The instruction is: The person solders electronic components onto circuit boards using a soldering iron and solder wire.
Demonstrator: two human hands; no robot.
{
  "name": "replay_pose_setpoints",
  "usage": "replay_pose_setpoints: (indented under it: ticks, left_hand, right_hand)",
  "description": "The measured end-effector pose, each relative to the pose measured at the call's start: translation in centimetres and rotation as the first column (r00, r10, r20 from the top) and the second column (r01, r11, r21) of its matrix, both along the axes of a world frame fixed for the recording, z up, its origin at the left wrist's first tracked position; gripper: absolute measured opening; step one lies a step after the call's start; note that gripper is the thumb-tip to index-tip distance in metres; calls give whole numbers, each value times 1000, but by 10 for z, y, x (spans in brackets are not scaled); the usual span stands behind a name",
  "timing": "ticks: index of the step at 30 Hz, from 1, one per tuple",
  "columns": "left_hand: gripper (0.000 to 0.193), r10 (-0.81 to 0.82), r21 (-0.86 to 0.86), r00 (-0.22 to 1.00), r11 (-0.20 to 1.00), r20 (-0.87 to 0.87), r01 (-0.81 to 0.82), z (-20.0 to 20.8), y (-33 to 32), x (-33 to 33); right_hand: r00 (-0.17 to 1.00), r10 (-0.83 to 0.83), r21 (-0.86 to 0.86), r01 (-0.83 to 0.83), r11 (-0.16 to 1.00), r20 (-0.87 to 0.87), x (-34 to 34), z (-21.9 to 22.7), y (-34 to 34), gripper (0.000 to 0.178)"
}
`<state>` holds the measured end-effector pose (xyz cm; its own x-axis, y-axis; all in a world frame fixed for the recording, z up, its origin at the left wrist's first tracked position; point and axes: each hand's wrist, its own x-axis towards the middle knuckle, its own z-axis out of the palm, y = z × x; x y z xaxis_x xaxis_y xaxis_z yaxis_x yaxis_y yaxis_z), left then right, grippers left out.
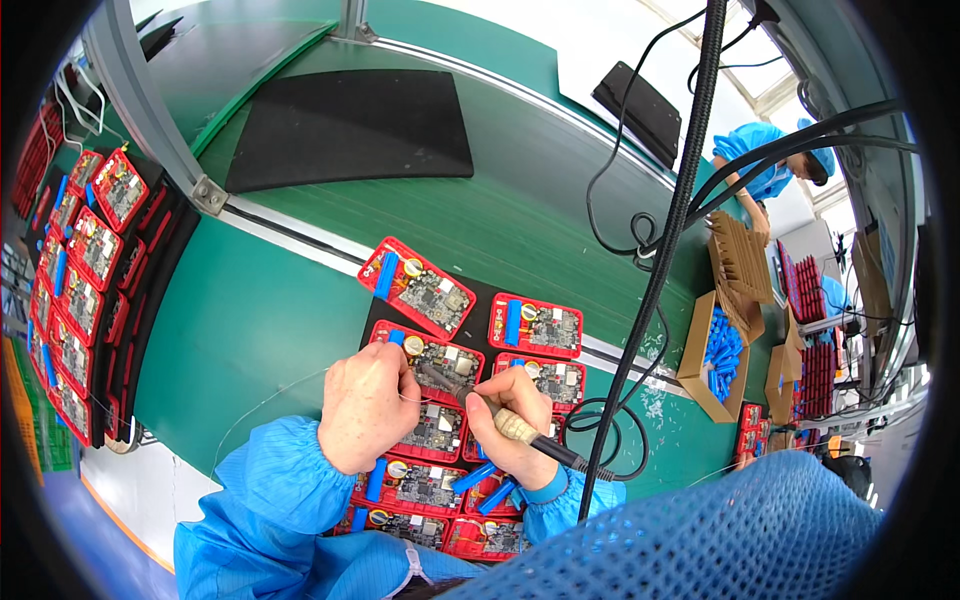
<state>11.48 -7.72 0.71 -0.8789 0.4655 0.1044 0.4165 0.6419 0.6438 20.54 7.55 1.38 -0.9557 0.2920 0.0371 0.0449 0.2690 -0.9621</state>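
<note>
Head view: with the clock dial centred on the red case (pixel 450 362) being worked on, that case sits on the green bench (pixel 250 330), its circuit board face up and a blue cylinder (pixel 397 336) at its ten o'clock end. The left hand (pixel 362 412) lies at eight o'clock, its fingers curled in with almost no gap; a thin wire (pixel 270 402) runs to it from nine o'clock, but I cannot tell whether the fingertips pinch it. The right hand (pixel 512 455), at four o'clock, grips a pen-shaped soldering iron (pixel 516 428), thumb and fingers closed round the handle. The iron points toward ten o'clock over the board; whether its tip touches is unclear.

Another red case (pixel 425 292) lies tilted at twelve, with more at half past two and six. Toward nine stands a stacked rack of red cases (pixel 95 250). A black panel (pixel 350 130) lies at eleven, a co-worker (pixel 765 180) leans in at two, and a cardboard box (pixel 697 375) of blue cylinders stands at three.
</note>
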Motion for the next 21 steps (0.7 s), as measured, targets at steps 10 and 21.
replay_pose_setpoints:
  ticks: [10, 21]
  left_hand:
    - [7, -2, -7, 1000, 1000, 12, 2, 1, 0, 0]
    - [8, -9, 6, 1000, 1000, -20, 9, 0, 0, 0]
  right_hand:
    - [999, 10, 73, -6, 997, -50, 0, -3, 3, 13]
    - [998, 24, 115, -18, 993, -51, -1, -2, 2, 14]
